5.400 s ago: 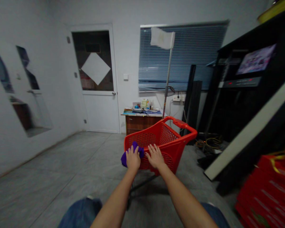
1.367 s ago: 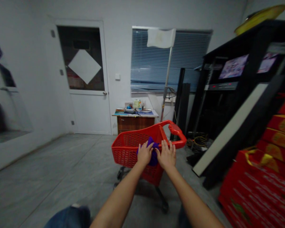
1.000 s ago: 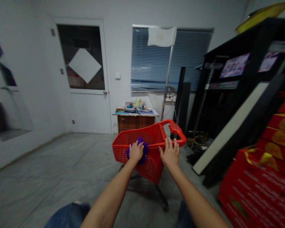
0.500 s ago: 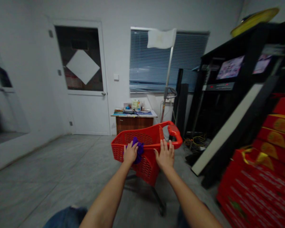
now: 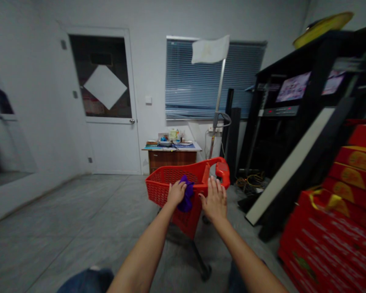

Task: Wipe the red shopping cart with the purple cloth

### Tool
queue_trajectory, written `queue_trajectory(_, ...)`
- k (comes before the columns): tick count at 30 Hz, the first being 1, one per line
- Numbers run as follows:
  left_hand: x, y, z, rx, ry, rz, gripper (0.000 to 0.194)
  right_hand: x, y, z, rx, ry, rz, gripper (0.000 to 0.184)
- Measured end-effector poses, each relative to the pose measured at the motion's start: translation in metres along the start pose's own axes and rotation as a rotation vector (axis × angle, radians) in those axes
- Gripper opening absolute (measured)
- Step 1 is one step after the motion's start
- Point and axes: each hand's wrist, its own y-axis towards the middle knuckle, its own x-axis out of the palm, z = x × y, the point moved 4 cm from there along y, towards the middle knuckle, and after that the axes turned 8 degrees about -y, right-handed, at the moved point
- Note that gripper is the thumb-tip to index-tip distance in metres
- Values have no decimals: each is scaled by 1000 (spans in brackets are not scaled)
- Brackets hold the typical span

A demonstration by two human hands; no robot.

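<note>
A red plastic shopping cart [image 5: 161,191] stands in front of me on dark wheeled legs, its handle toward the right. My left hand [image 5: 177,193] is closed on a purple cloth [image 5: 187,197], pressing it against the near top rim of the basket. Part of the cloth is hidden under the fingers. My right hand [image 5: 215,200] is open, its fingers stretched out at the rim near the handle [image 5: 223,173]. Whether the right palm touches the cart I cannot tell.
Red boxes [image 5: 326,240] are stacked at the right, beside leaning boards [image 5: 289,169] and a black rack [image 5: 323,44]. Behind the cart stand a small desk [image 5: 171,156] with clutter and a pole [image 5: 218,97] bearing a white flag. A white door [image 5: 112,146] is at the back left.
My left hand has slid the purple cloth to the right along the rim, closer to the handle. The cart has turned slightly; my right hand stays near the handle.
</note>
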Motion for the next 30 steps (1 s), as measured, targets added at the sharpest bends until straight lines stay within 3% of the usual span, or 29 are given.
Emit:
queue_trajectory(3,-10,3,-16,-42,10,11,44,-4,0,16,97,-8,104,73)
queue_trajectory(5,-9,2,-13,-51,10,11,44,-3,1,17,118,17,144,75)
queue_trajectory(8,-2,-2,12,2,-15,-12,43,-1,1,9,143,60,185,77)
queue_trajectory(11,3,-9,45,160,-106,-56,42,-2,-2,-2,128,85,189,77)
queue_trajectory(13,1,-11,56,241,-153,-62,41,-4,-6,-6,97,92,174,76)
queue_trajectory(15,-4,-9,52,236,-159,-53,39,-7,-8,-5,40,101,143,74)
queue_trajectory(18,-17,-2,23,129,-131,-27,38,-9,-5,5,-24,139,118,73)
queue_trajectory(23,-36,5,-14,33,-96,11,39,-3,3,13,67,219,159,73)
queue_trajectory(27,-40,0,-2,51,-91,9,41,3,2,-7,106,286,174,74)
queue_trajectory(30,-42,-8,22,177,-98,-51,41,2,-1,-24,125,286,158,74)
